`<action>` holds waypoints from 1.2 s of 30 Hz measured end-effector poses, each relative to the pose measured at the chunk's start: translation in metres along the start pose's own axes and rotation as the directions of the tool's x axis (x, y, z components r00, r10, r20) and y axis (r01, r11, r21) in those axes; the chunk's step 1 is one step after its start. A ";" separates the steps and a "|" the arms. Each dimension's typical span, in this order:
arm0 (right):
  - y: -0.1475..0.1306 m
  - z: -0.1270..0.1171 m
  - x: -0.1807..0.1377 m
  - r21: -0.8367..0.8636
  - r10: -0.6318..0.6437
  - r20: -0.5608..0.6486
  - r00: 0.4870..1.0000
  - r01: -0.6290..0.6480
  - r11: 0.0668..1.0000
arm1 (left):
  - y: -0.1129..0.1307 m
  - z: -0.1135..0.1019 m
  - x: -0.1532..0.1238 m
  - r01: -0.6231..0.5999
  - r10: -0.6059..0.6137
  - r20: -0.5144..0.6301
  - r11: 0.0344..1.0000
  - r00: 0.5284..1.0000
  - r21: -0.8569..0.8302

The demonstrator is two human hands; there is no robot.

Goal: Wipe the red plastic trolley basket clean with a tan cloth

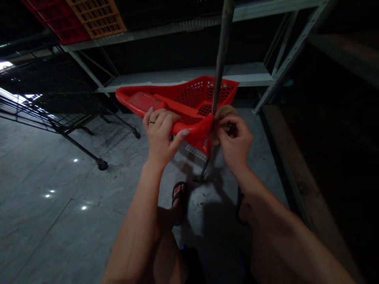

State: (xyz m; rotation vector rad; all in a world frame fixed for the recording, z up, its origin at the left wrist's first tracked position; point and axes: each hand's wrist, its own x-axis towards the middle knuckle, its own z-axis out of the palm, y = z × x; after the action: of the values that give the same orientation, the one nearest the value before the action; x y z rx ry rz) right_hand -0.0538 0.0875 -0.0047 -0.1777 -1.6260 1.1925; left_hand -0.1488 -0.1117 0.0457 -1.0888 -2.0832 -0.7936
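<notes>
A red plastic shopping basket [189, 98] is tilted in front of me, its near rim at hand height. My left hand [161, 134] grips that rim, fingers over the top and thumb beneath. My right hand [233, 140] is closed in a pinch at the basket's near right corner, against a small round brownish object [225, 111] that I cannot make out. A thin dark pole [220, 55] rises upright from that corner. My feet in dark sandals show on the floor below.
Grey metal shelving [242, 75] stands behind the basket. A black wire cart on wheels [59, 106] sits at the left. Red and orange crates [79, 17] lie on the top shelf. The tiled floor [59, 205] is glossy; the right side is dark.
</notes>
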 end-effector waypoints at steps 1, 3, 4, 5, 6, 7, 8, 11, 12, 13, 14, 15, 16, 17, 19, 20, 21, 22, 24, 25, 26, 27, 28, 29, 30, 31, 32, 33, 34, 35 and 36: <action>-0.012 -0.002 -0.004 -0.003 -0.025 0.000 1.000 0.025 1.000 | 0.005 0.005 0.000 -0.005 0.004 0.007 1.000 1.000 0.006; -0.034 -0.008 -0.008 -0.009 -0.070 -0.021 0.997 0.070 0.998 | 0.019 0.014 0.002 -0.028 0.028 0.025 1.000 0.999 0.007; -0.041 -0.012 -0.008 -0.017 -0.086 -0.038 0.996 0.085 0.996 | 0.028 0.016 0.004 -0.044 0.044 0.034 0.999 0.998 -0.002; -0.046 -0.016 -0.006 -0.030 -0.094 -0.051 0.994 0.092 0.995 | 0.037 0.018 0.006 -0.064 0.064 0.047 0.998 0.997 -0.017; -0.049 -0.022 -0.003 -0.046 -0.100 -0.059 0.993 0.098 0.994 | 0.046 0.018 0.009 -0.086 0.089 0.069 0.996 0.994 -0.035; -0.048 -0.028 0.002 -0.067 -0.121 -0.061 0.991 0.117 0.991 | 0.055 0.018 0.013 -0.117 0.123 0.099 0.992 0.987 -0.056; -0.045 -0.034 0.008 -0.090 -0.161 -0.057 0.985 0.155 0.984 | 0.061 0.016 0.017 -0.155 0.165 0.136 0.985 0.977 -0.078; -0.026 -0.056 0.030 -0.118 -0.326 -0.027 0.945 0.321 0.940 | 0.065 0.004 0.029 -0.216 0.230 0.162 0.971 0.960 -0.100; -0.018 -0.064 0.038 -0.119 -0.361 -0.008 0.933 0.357 0.926 | 0.060 -0.002 0.031 -0.188 0.197 0.120 0.979 0.973 -0.079; -0.011 -0.071 0.046 -0.124 -0.368 0.019 0.930 0.367 0.922 | 0.051 -0.007 0.033 -0.131 0.134 0.058 0.990 0.989 -0.047; -0.004 -0.079 0.053 -0.141 -0.353 0.047 0.934 0.356 0.924 | 0.040 -0.011 0.033 -0.056 0.056 -0.014 0.998 0.998 -0.012; 0.001 -0.085 0.059 -0.170 -0.332 0.073 0.940 0.340 0.925 | 0.028 -0.014 0.032 0.017 -0.015 -0.075 1.000 0.997 0.023; 0.004 -0.091 0.064 -0.202 -0.310 0.097 0.946 0.324 0.924 | 0.017 -0.016 0.031 0.072 -0.066 -0.107 0.996 0.992 0.058; 0.006 -0.095 0.068 -0.225 -0.287 0.115 0.951 0.306 0.925 | 0.008 -0.015 0.029 0.109 -0.097 -0.121 0.989 0.988 0.098; 0.005 -0.102 0.074 -0.237 -0.261 0.144 0.954 0.290 0.927 | -0.001 -0.009 0.026 0.163 -0.144 -0.123 0.972 0.982 0.167; 0.003 -0.103 0.076 -0.232 -0.257 0.159 0.953 0.289 0.929 | -0.001 -0.005 0.026 0.180 -0.159 -0.123 0.967 0.980 0.178; 0.000 -0.104 0.078 -0.233 -0.252 0.170 0.953 0.287 0.929 | 0.002 -0.001 0.025 0.191 -0.171 -0.124 0.967 0.977 0.170; -0.004 -0.105 0.079 -0.253 -0.250 0.173 0.953 0.288 0.924 | 0.005 0.003 0.026 0.192 -0.173 -0.132 0.970 0.976 0.147; -0.015 -0.104 0.078 -0.342 -0.256 0.157 0.954 0.296 0.892 | 0.014 0.009 0.027 0.162 -0.146 -0.153 0.982 0.977 0.098; -0.021 -0.102 0.076 -0.395 -0.263 0.156 0.952 0.304 0.867 | 0.017 0.011 0.028 0.148 -0.132 -0.166 0.985 0.977 0.089; -0.027 -0.099 0.074 -0.440 -0.276 0.174 0.945 0.325 0.837 | 0.019 0.012 0.029 0.141 -0.124 -0.174 0.986 0.977 0.090; -0.034 -0.093 0.070 -0.468 -0.297 0.214 0.931 0.364 0.805 | 0.020 0.013 0.030 0.143 -0.127 -0.168 0.985 0.978 0.091; -0.041 -0.086 0.064 -0.476 -0.315 0.273 0.909 0.412 0.777 | 0.022 0.014 0.031 0.155 -0.141 -0.147 0.984 0.979 0.086; -0.049 -0.077 0.058 -0.469 -0.322 0.334 0.886 0.453 0.758 | 0.023 0.015 0.032 0.172 -0.163 -0.116 0.982 0.980 0.074; -0.056 -0.066 0.051 -0.456 -0.323 0.385 0.865 0.482 0.748 | 0.025 0.017 0.033 0.190 -0.185 -0.086 0.980 0.979 0.058; -0.064 -0.055 0.044 -0.441 -0.315 0.422 0.850 0.496 0.748 | 0.027 0.019 0.034 0.200 -0.197 -0.064 0.979 0.978 0.044; -0.070 -0.045 0.038 -0.425 -0.304 0.454 0.837 0.504 0.752 | 0.030 0.022 0.035 0.196 -0.194 -0.056 0.980 0.979 0.036; -0.076 -0.037 0.034 -0.410 -0.292 0.487 0.823 0.511 0.755 | 0.034 0.025 0.035 0.176 -0.174 -0.061 0.984 0.983 0.037; -0.081 -0.031 0.033 -0.395 -0.289 0.526 0.800 0.530 0.750 | 0.038 0.029 0.036 0.144 -0.140 -0.075 0.988 0.987 0.048; -0.085 -0.028 0.034 -0.381 -0.292 0.571 0.767 0.562 0.734 | 0.042 0.032 0.036 0.105 -0.099 -0.089 0.992 0.991 0.065; -0.086 -0.029 0.038 -0.371 -0.297 0.614 0.731 0.599 0.709 | 0.045 0.035 0.036 0.069 -0.060 -0.099 0.994 0.993 0.084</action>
State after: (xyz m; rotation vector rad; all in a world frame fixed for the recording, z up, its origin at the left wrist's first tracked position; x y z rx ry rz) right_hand -0.0102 0.0872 0.0836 0.2223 -2.2965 0.3392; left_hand -0.1354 -0.0471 0.0613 -0.9225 -2.0605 -0.7633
